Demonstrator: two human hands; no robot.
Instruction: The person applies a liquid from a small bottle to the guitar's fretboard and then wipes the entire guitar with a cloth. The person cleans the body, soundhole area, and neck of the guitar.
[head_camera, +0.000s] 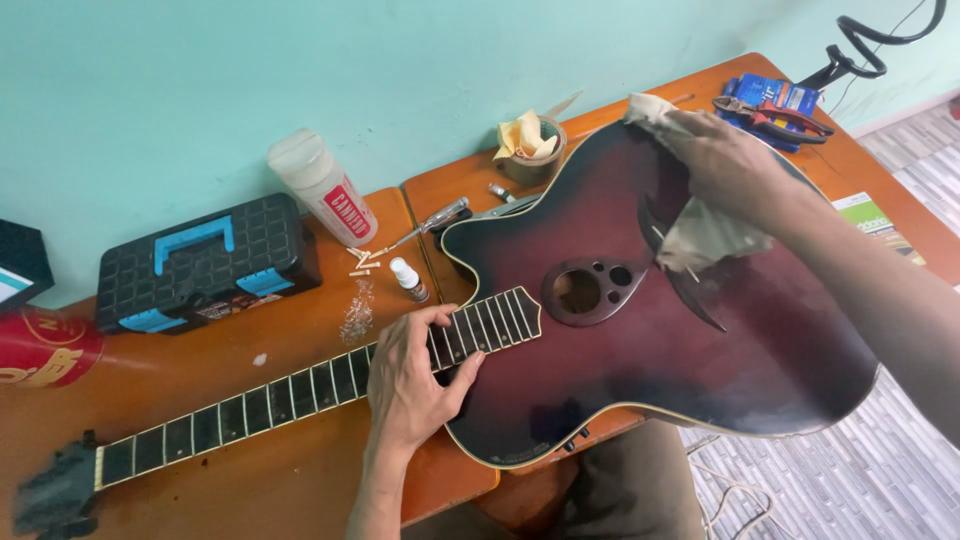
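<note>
An orange wooden table (300, 470) carries a guitar (640, 350), toolbox (205, 265) and pliers (775, 112).

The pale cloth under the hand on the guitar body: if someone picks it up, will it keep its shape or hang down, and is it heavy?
The cloth is probably floppy: it lies crumpled and folded under the right hand. It looks thin, so likely light. On the glossy guitar body it would probably slide easily when pushed.

One head-worn view, looking steeply down.
It faces the orange worktop (300, 450) from close above, toward the pale green wall (300, 70), tiled floor (880, 480) at right.
</note>
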